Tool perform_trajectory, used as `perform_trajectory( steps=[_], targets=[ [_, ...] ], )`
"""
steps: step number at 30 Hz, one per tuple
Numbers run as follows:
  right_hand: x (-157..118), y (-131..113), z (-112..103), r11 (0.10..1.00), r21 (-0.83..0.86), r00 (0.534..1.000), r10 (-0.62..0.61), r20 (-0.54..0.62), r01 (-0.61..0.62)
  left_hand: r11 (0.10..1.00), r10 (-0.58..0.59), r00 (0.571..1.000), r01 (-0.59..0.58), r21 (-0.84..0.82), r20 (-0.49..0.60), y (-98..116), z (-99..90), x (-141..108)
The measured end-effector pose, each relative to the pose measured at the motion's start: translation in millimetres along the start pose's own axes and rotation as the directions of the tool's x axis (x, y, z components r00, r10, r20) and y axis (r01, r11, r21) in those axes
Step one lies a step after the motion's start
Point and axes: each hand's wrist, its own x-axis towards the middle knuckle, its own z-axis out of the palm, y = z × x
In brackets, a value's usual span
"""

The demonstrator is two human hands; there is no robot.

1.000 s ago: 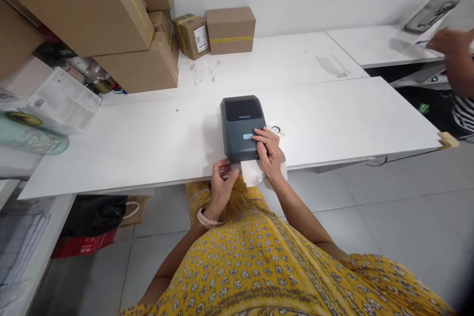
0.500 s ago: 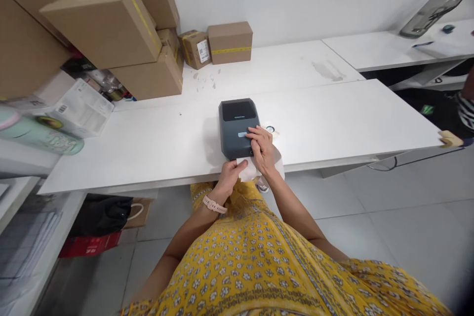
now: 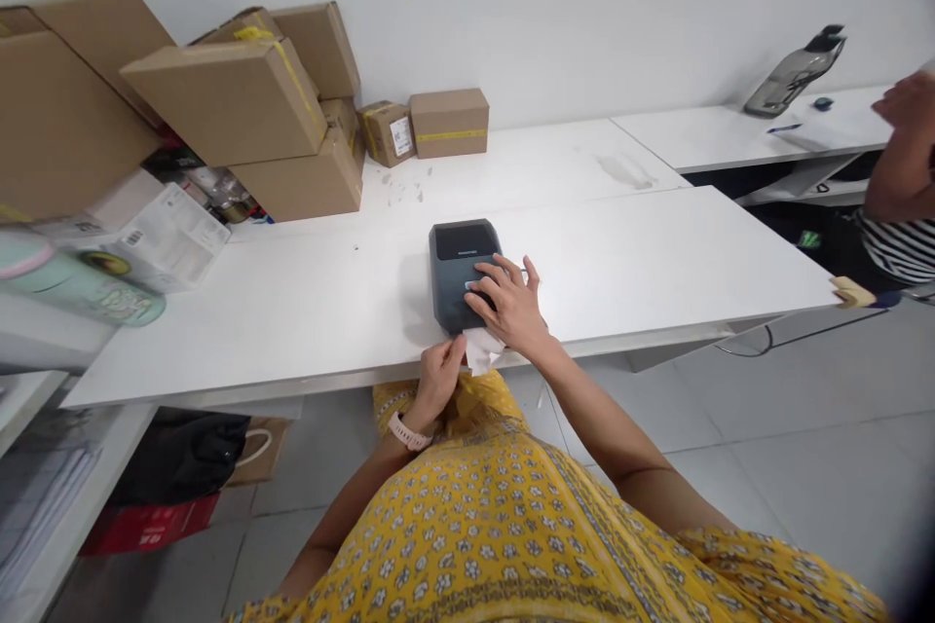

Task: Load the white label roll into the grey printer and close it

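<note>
A dark grey-blue device (image 3: 444, 284) with a black top panel sits near the front edge of the white table (image 3: 307, 311). My right hand (image 3: 511, 307) rests on its front right part, fingers spread. White paper (image 3: 482, 350) hangs at the front of the device, over the table edge. My left hand (image 3: 440, 372), with a pink band at the wrist, is closed at the left edge of this paper, pinching it between thumb and fingers.
Cardboard boxes (image 3: 226, 102) are stacked at the back left, with two smaller ones (image 3: 449, 124) beside them. A mint bottle (image 3: 109, 297) lies at the left. A grey bottle (image 3: 793, 78) stands at the far right, near another person's arm (image 3: 906, 161).
My right hand has opened its fingers and shifted further over the device. My left hand has moved slightly down and left. The view has tilted up, and another person's hand now shows at right.
</note>
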Motion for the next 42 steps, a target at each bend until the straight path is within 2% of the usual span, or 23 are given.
perform_trajectory(
  steps=[3,5,9,11,13,15,17,21,25,27,31,34,36,39,40,41,42],
  targets=[
    [-15.7,4.3,1.4,0.987,0.16,1.0,0.027,-0.011,-0.025,0.997,0.07,0.97,-0.071,0.003,-0.231,4.7,-15.9,-5.7],
    [-30.2,3.5,3.6,0.96,0.265,0.992,0.113,-0.056,-0.095,0.992,0.121,0.946,-0.126,0.002,-0.301,7.1,-21.1,-2.1],
    [-48.6,-2.5,5.9,0.88,0.412,0.944,0.308,-0.113,-0.238,0.98,0.191,0.957,-0.199,-0.017,-0.217,12.5,-15.5,18.0],
    [-48.5,-3.6,4.7,0.852,0.454,0.932,0.344,-0.112,-0.26,0.971,0.233,0.953,-0.241,-0.016,-0.192,17.6,-9.4,28.1],
    [-41.9,-2.4,2.0,0.846,0.469,0.935,0.338,-0.106,-0.253,0.953,0.295,0.932,-0.302,0.001,-0.213,24.7,-5.4,36.4],
    [-29.3,0.9,-2.0,0.869,0.445,0.946,0.298,-0.125,-0.215,0.938,0.334,0.902,-0.346,0.007,-0.272,31.8,-5.7,45.1],
    [-10.4,6.0,-7.1,0.91,0.381,0.955,0.242,-0.173,-0.162,0.941,0.313,0.892,-0.338,-0.021,-0.327,35.7,-9.6,56.6],
    [44.4,21.6,-15.3,0.97,0.219,0.943,0.169,-0.287,-0.107,0.979,0.146,0.924,-0.187,-0.084,-0.353,28.8,-19.1,90.2],
    [111.5,40.1,-8.0,0.987,0.124,0.94,0.133,-0.315,-0.098,0.994,-0.036,0.964,0.008,-0.108,-0.263,16.5,-20.0,121.5],
    [144.0,48.3,2.3,0.991,0.094,0.942,0.125,-0.312,-0.1,0.99,-0.083,0.977,0.058,-0.129,-0.194,14.6,-17.7,130.3],
    [196.3,62.8,21.9,0.988,0.045,0.955,0.156,-0.252,-0.149,0.985,-0.075,0.99,0.055,-0.165,-0.119,17.4,-15.6,135.6],
    [213.8,68.5,23.5,0.984,-0.003,0.968,0.174,-0.179,-0.177,0.991,-0.059,0.993,0.046,-0.125,-0.099,19.5,-18.9,135.0],
    [210.7,66.4,16.1,0.987,-0.042,0.973,0.145,-0.182,-0.155,0.995,-0.07,0.994,0.064,-0.075,-0.081,20.0,-22.7,135.3],
    [186.1,56.2,-0.9,0.997,-0.063,0.977,0.03,-0.21,-0.044,0.996,-0.091,0.992,0.092,0.001,-0.087,20.6,-28.5,138.8],
    [175.0,52.5,-5.6,0.998,-0.052,0.987,-0.028,-0.158,0.02,0.995,-0.092,0.992,0.094,0.019,-0.091,21.2,-29.9,140.8],
    [163.8,49.4,-8.9,0.995,-0.029,0.995,-0.093,-0.047,0.092,0.995,-0.087,0.992,0.091,0.032,-0.09,22.0,-31.1,143.1],
    [153.3,47.1,-10.4,0.987,0.003,0.981,-0.16,0.113,0.161,0.996,-0.078,0.994,0.081,0.042,-0.081,23.2,-31.8,145.5]
  ],
)
